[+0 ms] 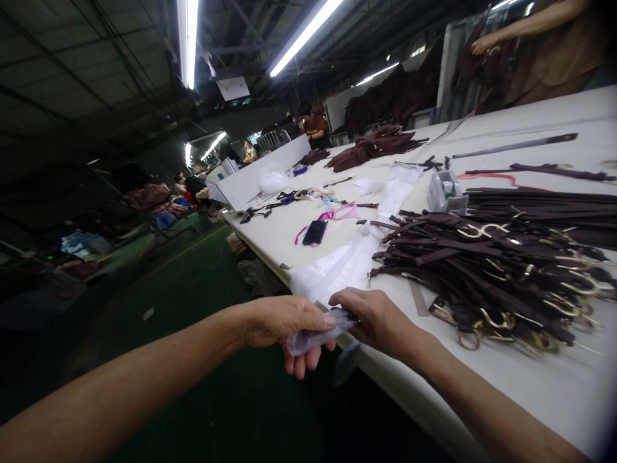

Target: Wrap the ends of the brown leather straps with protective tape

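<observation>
My left hand (284, 321) is closed on a small clear plastic bag (304, 342), thumb on top and fingers underneath. Something dark shows inside the bag, but its kind is hidden. My right hand (380, 321) grips the other end of the same bag, close to the left thumb. Both hands are at the near edge of a white table (482, 392). Right of them lies a big heap of dark brown straps (443, 247) with gold-coloured metal hooks and rings. White translucent plastic bags (340, 263) are spread just beyond my hands.
A black phone (315, 232) and pink straps (344, 211) lie further along the table. Behind the heap stands a clear plastic box (447, 191). Brown bags (373, 148) are piled at the back. A co-worker's arm (535, 27) reaches in at the upper right. Green floor (193, 276) runs along the left.
</observation>
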### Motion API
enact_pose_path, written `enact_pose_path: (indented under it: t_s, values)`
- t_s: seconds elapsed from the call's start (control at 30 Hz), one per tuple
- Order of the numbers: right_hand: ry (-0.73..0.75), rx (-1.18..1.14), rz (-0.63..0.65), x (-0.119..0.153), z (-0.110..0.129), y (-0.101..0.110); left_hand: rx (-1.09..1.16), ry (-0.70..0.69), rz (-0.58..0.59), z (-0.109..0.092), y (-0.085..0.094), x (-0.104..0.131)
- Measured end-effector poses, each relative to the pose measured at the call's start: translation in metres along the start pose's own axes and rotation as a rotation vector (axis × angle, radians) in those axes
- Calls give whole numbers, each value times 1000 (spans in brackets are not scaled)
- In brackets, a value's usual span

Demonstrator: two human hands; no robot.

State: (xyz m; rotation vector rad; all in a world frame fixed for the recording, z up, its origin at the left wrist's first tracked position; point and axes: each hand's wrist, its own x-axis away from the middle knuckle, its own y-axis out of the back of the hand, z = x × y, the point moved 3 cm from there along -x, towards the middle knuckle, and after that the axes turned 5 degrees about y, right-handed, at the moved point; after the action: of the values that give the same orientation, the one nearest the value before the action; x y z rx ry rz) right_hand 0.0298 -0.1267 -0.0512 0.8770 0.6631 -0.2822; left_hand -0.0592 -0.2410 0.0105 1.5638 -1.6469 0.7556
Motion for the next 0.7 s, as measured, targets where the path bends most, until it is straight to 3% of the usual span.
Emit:
enact_pose_path:
  t_s: [0.1,0.23,0.33,0.43,0.53,0.57,0.63,0.7]
  values:
    - [66,-153,-110,-15,-1,-8,202,-192,-72,11,-9,18]
    - [-89,-413,-274,-35,-1,-55,306,-684,-291,-23,-10,75]
    - [-234,-689,-246,-28,17,-100,139,-1064,-610,-53,3,119]
    - [-364,-896,-98,1,44,-115,-213,-1175,-1019,-58,32,135]
    - [-460,-804,-82,30,63,-79,-773,-982,-1317,-36,65,115]
    - [-462,-701,-113,35,67,-58,-934,-903,-1332,-26,73,102]
    - [-430,-462,-197,34,72,-9,-1048,-821,-1267,-3,80,74]
    - [-375,-262,-287,19,71,37,-1062,-792,-1161,17,71,51]
